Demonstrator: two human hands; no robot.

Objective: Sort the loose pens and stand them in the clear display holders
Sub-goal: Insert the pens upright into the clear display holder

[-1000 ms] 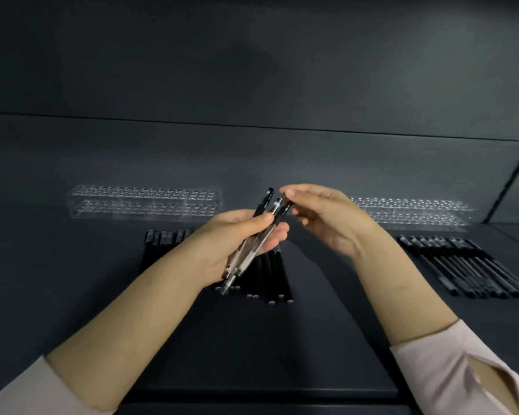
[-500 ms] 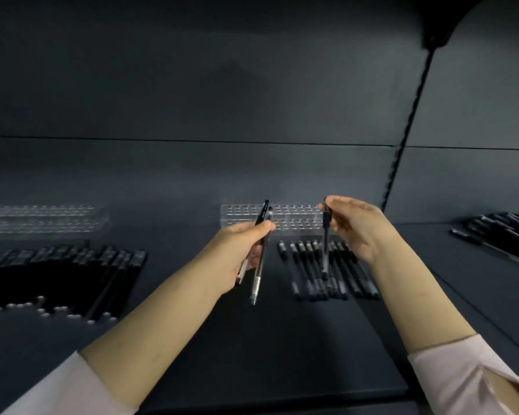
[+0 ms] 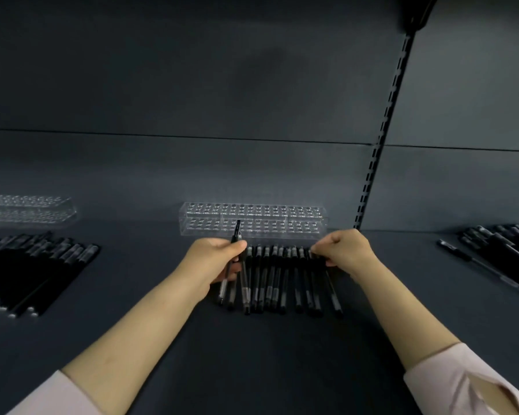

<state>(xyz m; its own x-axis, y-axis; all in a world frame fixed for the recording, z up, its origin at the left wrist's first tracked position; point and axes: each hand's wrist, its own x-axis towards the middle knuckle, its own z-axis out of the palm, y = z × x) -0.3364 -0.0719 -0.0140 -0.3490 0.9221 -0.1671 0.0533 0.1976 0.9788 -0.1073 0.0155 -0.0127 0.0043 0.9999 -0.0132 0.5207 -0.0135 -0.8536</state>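
A clear display holder (image 3: pixel 252 218) with a grid of holes stands at the back of the dark shelf, with no pens in it. In front of it lies a row of several black pens (image 3: pixel 270 280), side by side. My left hand (image 3: pixel 213 259) grips two pens (image 3: pixel 237 232) at the row's left end, and one black tip points up toward the holder. My right hand (image 3: pixel 348 250) is down at the row's right end, fingers curled, pinching the top of a pen (image 3: pixel 318 259) that lies on the shelf.
A second clear holder (image 3: pixel 27 208) stands at the far left with a pile of black pens (image 3: pixel 36 265) before it. More black pens (image 3: pixel 498 256) lie at the far right. A slotted shelf upright (image 3: pixel 381 139) rises behind my right hand.
My view swung right, so the middle holder is centred. My right hand took one pen from the left bundle and lowered it onto the row's right end. My left hand dropped toward the row.
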